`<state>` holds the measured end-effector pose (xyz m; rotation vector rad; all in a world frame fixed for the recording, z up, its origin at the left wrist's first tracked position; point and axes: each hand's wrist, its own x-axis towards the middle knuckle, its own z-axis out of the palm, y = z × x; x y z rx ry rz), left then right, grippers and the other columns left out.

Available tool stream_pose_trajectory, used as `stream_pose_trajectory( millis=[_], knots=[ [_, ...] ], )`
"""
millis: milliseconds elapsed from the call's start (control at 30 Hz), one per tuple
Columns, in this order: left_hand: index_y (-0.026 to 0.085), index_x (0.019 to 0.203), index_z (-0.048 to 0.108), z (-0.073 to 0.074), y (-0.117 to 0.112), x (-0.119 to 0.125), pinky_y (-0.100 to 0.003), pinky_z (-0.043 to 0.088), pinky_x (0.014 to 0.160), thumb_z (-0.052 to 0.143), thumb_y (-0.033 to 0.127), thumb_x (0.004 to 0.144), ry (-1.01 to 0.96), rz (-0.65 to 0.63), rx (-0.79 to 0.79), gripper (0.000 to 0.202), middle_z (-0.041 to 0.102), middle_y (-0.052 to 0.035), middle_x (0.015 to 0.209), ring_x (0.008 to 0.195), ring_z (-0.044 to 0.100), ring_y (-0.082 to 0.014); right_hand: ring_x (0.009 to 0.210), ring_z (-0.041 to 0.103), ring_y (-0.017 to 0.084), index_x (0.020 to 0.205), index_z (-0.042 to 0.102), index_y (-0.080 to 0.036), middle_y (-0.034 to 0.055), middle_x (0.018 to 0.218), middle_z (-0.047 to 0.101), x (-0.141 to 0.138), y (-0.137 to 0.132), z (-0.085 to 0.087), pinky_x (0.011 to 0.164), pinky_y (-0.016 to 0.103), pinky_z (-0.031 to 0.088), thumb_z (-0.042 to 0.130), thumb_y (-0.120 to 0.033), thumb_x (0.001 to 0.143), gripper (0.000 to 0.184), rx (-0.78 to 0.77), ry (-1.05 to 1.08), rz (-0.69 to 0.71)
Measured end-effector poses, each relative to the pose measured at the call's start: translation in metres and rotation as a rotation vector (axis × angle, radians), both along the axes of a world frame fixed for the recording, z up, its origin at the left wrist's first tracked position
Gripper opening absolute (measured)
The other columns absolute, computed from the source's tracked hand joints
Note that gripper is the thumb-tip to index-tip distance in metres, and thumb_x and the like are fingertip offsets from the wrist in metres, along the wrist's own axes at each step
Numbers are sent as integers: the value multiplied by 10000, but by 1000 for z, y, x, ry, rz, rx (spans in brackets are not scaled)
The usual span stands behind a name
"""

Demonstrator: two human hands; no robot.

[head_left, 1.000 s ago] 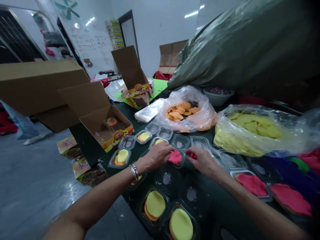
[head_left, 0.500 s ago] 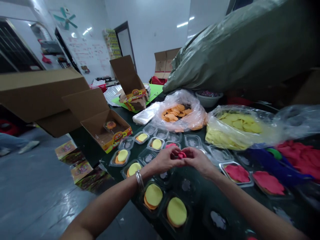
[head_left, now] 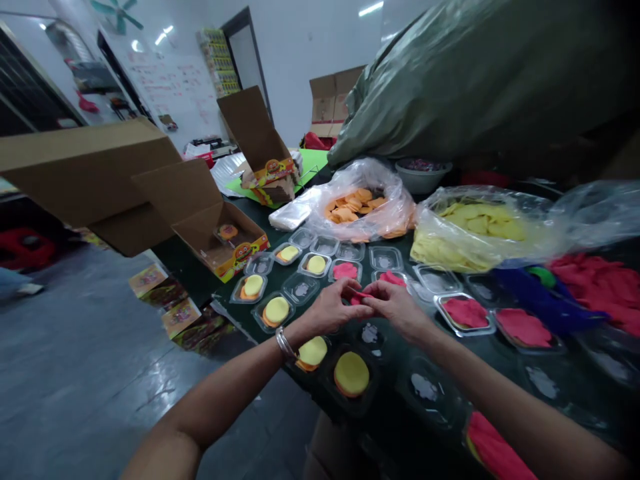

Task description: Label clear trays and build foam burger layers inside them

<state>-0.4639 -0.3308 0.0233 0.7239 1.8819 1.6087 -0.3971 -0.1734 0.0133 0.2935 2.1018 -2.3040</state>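
My left hand (head_left: 333,309) and my right hand (head_left: 395,305) meet over the dark table (head_left: 200,283), both pinching a small red soft piece (head_left: 358,297) between their fingertips. A metal bracelet circles my left wrist. Just beyond the hands stand clear plastic trays; one holds a red piece (head_left: 345,270), another a red piece (head_left: 393,279). Nearer me, trays hold yellow discs on orange ones (head_left: 351,374). To the right, bigger trays carry red pieces (head_left: 466,312).
A clear bag of orange discs (head_left: 361,207) and a bag of yellow discs (head_left: 475,233) lie behind the trays. Open cardboard boxes (head_left: 223,243) stand at the left table edge. A large grey-green sack (head_left: 475,87) looms at the back right. Red and blue pieces pile at right.
My left hand let go of a red piece in a tray, then both hands came together on a small red piece. The view has shifted slightly.
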Motion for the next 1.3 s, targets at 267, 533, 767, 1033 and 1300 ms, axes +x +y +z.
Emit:
stream_pose_trajectory(
  millis=[267,533,767,1033,1300],
  knots=[
    [116,952,633,7,-35,6,-250,452,719,835,300,608,-399,-103,25,440,651,-19,808,700,594,-101,590,552,104,847,584,-180,-28,744,613,23,-6,7,565,233,435,788,-404,580,403,-207,-119,197],
    [144,915,641,7,-46,25,-287,464,793,640,262,802,97,-245,-123,163,646,-39,867,801,588,-140,715,549,156,780,569,-187,-3,750,594,59,-20,0,658,274,424,548,-129,754,66,619,230,196],
    [199,1091,600,1,-91,65,-356,387,1010,407,70,876,872,-488,-279,317,629,-82,1146,1134,499,-195,979,568,235,989,621,-188,89,1043,666,114,-24,-18,877,390,405,423,-43,884,267,1214,548,458],
    [165,1164,540,-6,-61,72,-321,465,880,483,209,906,868,-283,-485,268,596,-96,1102,990,537,-194,918,573,287,1073,602,-163,106,1045,649,105,-28,-14,756,413,450,697,-211,780,312,1341,287,216],
    [162,944,624,2,-41,57,-295,433,856,534,174,875,930,-616,-529,114,616,-72,963,912,524,-181,908,562,293,989,629,-188,85,1006,651,101,-33,-11,741,411,429,766,-239,739,290,1409,265,248]
  ],
)
